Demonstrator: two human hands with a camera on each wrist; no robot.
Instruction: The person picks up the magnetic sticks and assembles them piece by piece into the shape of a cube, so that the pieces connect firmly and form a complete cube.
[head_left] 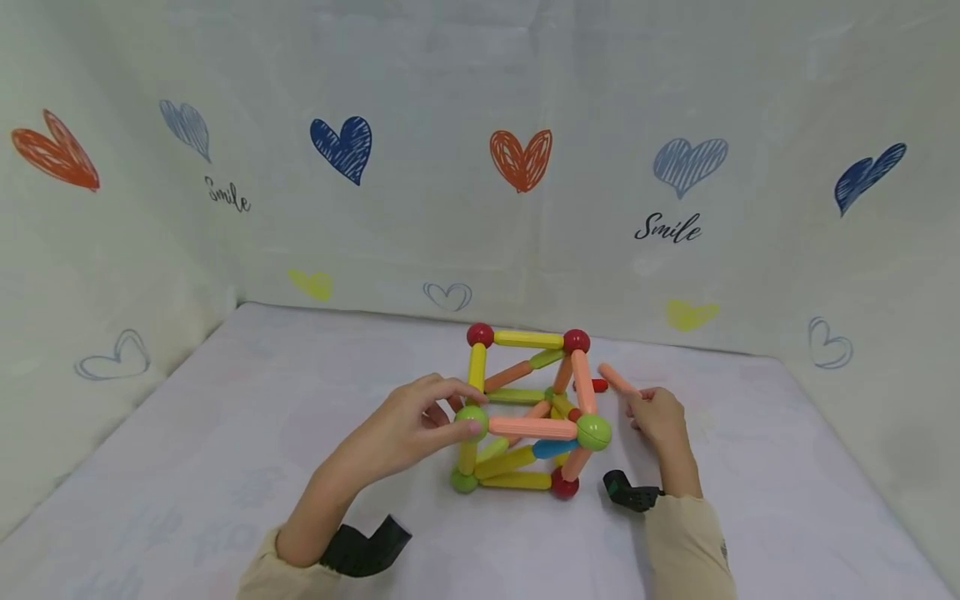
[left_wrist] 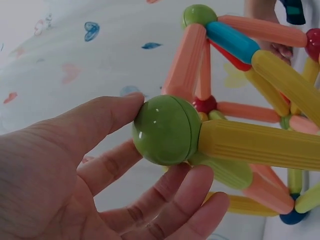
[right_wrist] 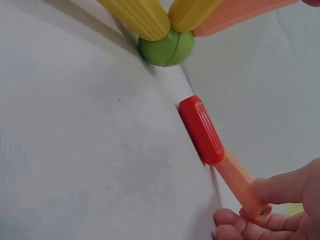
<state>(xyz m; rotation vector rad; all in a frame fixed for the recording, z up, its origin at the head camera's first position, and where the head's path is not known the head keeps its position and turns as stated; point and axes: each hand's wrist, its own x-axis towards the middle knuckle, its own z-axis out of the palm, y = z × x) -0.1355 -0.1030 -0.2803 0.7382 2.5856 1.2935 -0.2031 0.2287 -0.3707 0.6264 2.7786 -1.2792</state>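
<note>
A box-shaped frame of magnetic building sticks and balls point(head_left: 532, 428) stands on the table. My left hand point(head_left: 420, 421) holds the green ball point(left_wrist: 167, 130) at its upper near-left corner, thumb on one side and curled fingers on the other. Salmon and yellow sticks run out from that ball. Right of the frame, my right hand point(head_left: 660, 417) pinches a salmon stick point(right_wrist: 237, 182) near one end, between thumb and fingers. A short red stick point(right_wrist: 201, 130) lies by the held stick's far end; whether the two touch I cannot tell.
The white-covered table point(head_left: 300, 358) meets a pale cloth backdrop point(head_left: 420, 225) printed with hearts. Inside the frame, a blue stick point(head_left: 553, 448) and several yellow sticks slant across. A black wrist camera mount point(head_left: 366, 547) sits on the left forearm, another point(head_left: 630, 492) on the right.
</note>
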